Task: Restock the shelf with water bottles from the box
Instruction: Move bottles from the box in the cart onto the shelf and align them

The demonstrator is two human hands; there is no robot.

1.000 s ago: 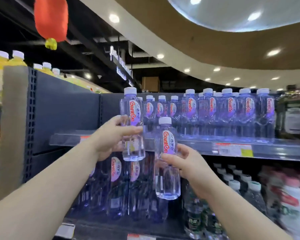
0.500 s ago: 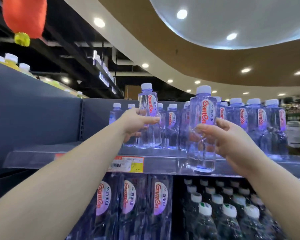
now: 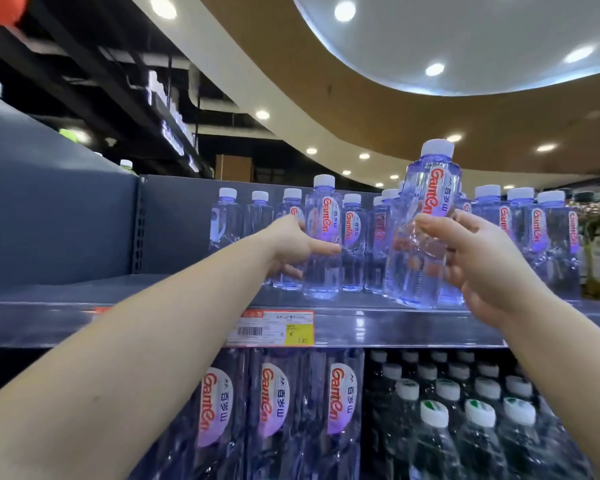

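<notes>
My left hand [image 3: 293, 245] grips a clear water bottle [image 3: 323, 237] with a white cap and red lettering, standing upright on the grey shelf [image 3: 378, 327] among the rows there. My right hand [image 3: 478, 261] holds a second water bottle [image 3: 426, 216] of the same kind, tilted slightly, its base at the shelf's front edge. Rows of matching bottles [image 3: 520, 223] stand behind and to the right. The box is out of sight.
The shelf's left part [image 3: 66, 292] is bare, bounded by a grey back panel [image 3: 59, 209]. A price tag [image 3: 274, 327] hangs on the shelf edge. Below are large bottles [image 3: 278, 407] and green-capped bottles [image 3: 478, 414].
Both hands have risen from below the shelf to shelf level. The left bottle now stands on the shelf deeper in; the right bottle has come up to the shelf's front edge.
</notes>
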